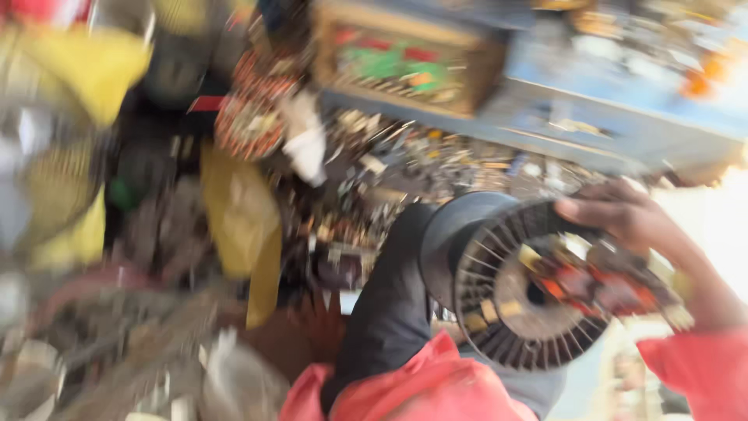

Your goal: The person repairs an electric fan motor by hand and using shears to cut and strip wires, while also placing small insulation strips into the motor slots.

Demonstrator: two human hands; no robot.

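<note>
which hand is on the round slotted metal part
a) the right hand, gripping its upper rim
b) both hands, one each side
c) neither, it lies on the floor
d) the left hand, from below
a: the right hand grips the upper rim of the round part, held up over the knee; no left hand can be seen in the blurred view.
</note>
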